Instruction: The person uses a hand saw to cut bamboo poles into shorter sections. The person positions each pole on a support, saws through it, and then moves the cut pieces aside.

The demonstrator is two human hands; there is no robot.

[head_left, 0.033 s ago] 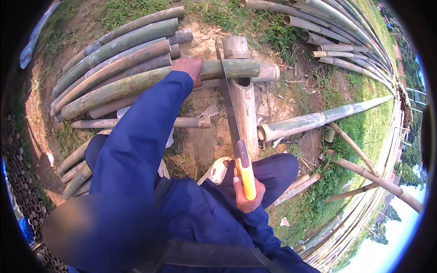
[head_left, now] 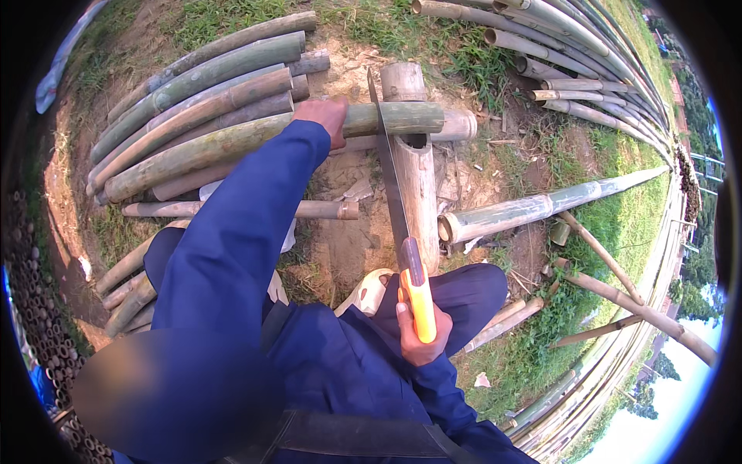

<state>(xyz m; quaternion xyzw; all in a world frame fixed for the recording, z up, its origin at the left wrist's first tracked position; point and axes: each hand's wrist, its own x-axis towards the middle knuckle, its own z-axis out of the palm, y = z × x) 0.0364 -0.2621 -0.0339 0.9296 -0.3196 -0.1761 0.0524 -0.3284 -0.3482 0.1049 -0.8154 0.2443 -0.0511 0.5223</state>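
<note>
My left hand (head_left: 324, 120) is wrapped round a green bamboo pole (head_left: 209, 148) and presses it down near its right end. In my right hand (head_left: 424, 341) is a handsaw with a yellow handle (head_left: 418, 305). The saw's long dark blade (head_left: 393, 189) points away from me and lies across the pole, right of my left hand. Whether its teeth have entered the bamboo cannot be made out. Beneath the pole's right end lie a thick pale bamboo piece (head_left: 418, 201), running away from me, and a crosswise one (head_left: 457, 124).
Several cut bamboo poles (head_left: 224, 63) lie at the left. More long poles (head_left: 556, 35) are stacked at the far right. A thick pole (head_left: 533, 210) rests on the right, near slanting bamboo supports (head_left: 603, 255). Close to my knees is a pale shoe (head_left: 367, 293).
</note>
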